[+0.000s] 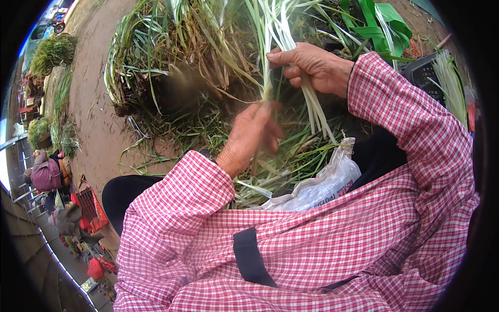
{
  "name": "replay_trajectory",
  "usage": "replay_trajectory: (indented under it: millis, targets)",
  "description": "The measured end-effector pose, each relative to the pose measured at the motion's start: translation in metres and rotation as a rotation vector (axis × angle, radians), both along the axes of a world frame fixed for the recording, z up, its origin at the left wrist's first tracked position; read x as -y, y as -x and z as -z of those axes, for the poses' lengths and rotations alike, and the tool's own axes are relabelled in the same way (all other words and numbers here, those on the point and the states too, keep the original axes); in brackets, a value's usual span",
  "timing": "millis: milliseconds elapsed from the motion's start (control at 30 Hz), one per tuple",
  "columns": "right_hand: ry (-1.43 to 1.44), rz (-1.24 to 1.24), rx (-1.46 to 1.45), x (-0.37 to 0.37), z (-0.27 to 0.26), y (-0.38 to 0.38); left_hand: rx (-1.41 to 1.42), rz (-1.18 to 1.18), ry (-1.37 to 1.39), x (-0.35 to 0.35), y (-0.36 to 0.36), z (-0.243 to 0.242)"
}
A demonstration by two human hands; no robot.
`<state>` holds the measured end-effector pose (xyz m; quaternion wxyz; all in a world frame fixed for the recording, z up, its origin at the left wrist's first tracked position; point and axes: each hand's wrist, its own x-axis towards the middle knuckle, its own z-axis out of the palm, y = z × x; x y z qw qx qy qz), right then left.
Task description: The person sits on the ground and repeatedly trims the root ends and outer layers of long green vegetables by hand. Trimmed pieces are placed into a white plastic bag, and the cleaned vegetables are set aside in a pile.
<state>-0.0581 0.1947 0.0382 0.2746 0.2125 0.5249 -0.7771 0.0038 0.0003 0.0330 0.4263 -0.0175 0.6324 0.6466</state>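
Note:
My right hand (312,70) grips several pale leafy stalks (316,103), which look like garlic chives; their lower ends hang below the fist and its fingertips touch another upright bunch. My left hand (253,134) pinches the base of that bunch (267,87) between thumb and finger, its other fingers blurred. Behind both hands lies a large heap of uncleaned stalks (183,43) with dry brown leaves and dark soil. Loose green leaves (308,156) cover the ground below. A white woven sack (319,191) bearing print lies across my lap.
A black plastic crate (423,74) with a pale bunch of stalks (450,84) stands at the right, near a green bag (393,29). Bare soil (93,97) runs along the left. Farther left are more greens (54,52), a person in purple (46,173) and a red bag (91,210).

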Motion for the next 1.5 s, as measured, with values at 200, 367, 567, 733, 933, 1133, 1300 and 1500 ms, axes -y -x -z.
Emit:
replay_trajectory:
  millis: [200, 367, 567, 733, 933, 1133, 1300, 1500]
  targets:
    - [-0.031, 0.001, -0.024, 0.004, 0.001, -0.003, 0.102, -0.009, -0.026, -0.007, 0.000, 0.004]
    - [-0.101, -0.070, -0.064, 0.012, 0.002, -0.014, 0.098, -0.180, -0.100, -0.011, 0.017, 0.007]
    - [-0.136, -0.155, -0.100, 0.022, 0.000, -0.028, 0.075, -0.280, -0.138, -0.005, 0.047, 0.008]
    - [-0.119, -0.254, -0.119, 0.026, -0.001, -0.034, 0.177, -0.306, -0.204, -0.007, 0.053, 0.009]
    - [-0.113, -0.244, -0.115, 0.025, 0.001, -0.035, 0.118, -0.407, -0.210, -0.008, 0.049, 0.011]
    - [-0.088, -0.133, -0.048, 0.030, 0.002, -0.042, 0.071, -0.485, -0.204, -0.014, 0.043, 0.011]
    - [-0.180, 0.014, -0.004, 0.029, 0.006, -0.033, 0.049, -0.469, -0.098, -0.013, 0.038, 0.009]
    - [-0.162, 0.119, -0.223, -0.003, 0.018, 0.004, -0.313, -0.160, -0.070, -0.019, 0.022, -0.005]
